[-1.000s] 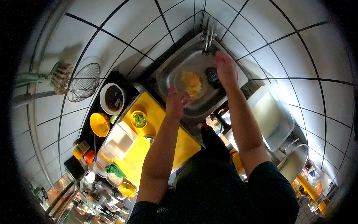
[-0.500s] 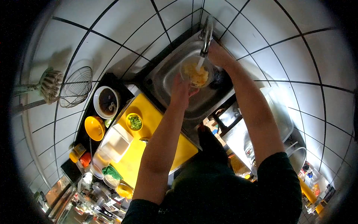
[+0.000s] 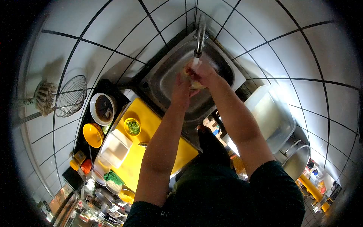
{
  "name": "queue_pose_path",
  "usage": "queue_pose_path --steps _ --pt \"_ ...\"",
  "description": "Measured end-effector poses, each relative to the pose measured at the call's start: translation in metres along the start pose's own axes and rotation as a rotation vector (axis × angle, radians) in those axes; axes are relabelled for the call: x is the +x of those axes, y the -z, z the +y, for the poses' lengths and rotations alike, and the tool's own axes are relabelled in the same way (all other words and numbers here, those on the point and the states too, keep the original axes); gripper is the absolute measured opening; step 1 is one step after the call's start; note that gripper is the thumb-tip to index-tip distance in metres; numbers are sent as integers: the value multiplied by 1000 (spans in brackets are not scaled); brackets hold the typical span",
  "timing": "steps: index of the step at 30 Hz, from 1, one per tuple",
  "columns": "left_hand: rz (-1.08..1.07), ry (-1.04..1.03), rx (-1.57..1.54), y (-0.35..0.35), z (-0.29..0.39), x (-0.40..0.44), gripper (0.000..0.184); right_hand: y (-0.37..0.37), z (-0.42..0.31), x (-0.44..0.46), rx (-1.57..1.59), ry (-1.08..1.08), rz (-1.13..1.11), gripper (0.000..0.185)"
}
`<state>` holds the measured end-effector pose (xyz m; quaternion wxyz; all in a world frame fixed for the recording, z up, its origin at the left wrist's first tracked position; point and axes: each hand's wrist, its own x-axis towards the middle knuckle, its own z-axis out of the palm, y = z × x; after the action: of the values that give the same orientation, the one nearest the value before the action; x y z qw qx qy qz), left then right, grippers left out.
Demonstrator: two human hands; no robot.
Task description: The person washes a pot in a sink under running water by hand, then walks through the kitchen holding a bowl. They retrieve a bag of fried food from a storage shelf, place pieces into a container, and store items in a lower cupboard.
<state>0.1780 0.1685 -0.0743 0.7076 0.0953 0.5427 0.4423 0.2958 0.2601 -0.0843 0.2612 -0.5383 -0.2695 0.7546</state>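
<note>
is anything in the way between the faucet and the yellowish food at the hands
Yes, partly: the right hand covers much of the yellowish food, just below the faucet, where the running water comes down. The left hand is beside the food. No utensil is visible between them.

And here the sink is set into the corner, with the tap mounted behind it. The cutting board is laid to its front left, a small bowl placed on it and a box at its left edge. Further left, two larger bowls are lined up. To the sink's right a tub is stationed, and before that, apparently, a pot.
</note>
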Motion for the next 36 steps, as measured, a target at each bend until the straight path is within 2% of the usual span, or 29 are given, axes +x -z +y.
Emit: queue_pose_path --steps 2,5,10,12,14,17,20,22,24,27,30,36 --pt "-4 -1 25 0 0 0 70 -6 7 0 134 -43 -2 13" --pt "-18 -48 -2 -8 6 -8 82 -6 11 5 13 -35 28 13" --pt "-22 -23 -13 -10 9 -11 78 11 42 50 -486 101 173 15" --pt "-34 -31 -35 -6 5 -10 74 6 30 37 -574 149 162 15" --pt "-44 -35 -69 -3 2 -10 69 -9 -22 -22 -551 187 88 15" --pt "-77 -88 -45 -6 8 -19 64 10 -36 -8 -1003 379 111 17" --pt "-39 -63 -59 -7 8 -20 63 22 -49 -11 -837 395 331 27" --pt "-17 -40 -41 -5 4 -17 63 46 -41 24 -894 471 486 21" --pt "5 -7 -26 1 -2 -11 63 55 -46 28 -839 459 518 21" --pt "33 34 -9 4 -3 -10 64 64 -49 43 -501 346 396 22" --pt "45 32 -1 7 -4 -14 65 63 -53 42 -465 261 367 23" --pt "39 40 1 25 -25 -8 65 64 -50 65 -26 240 227 19"
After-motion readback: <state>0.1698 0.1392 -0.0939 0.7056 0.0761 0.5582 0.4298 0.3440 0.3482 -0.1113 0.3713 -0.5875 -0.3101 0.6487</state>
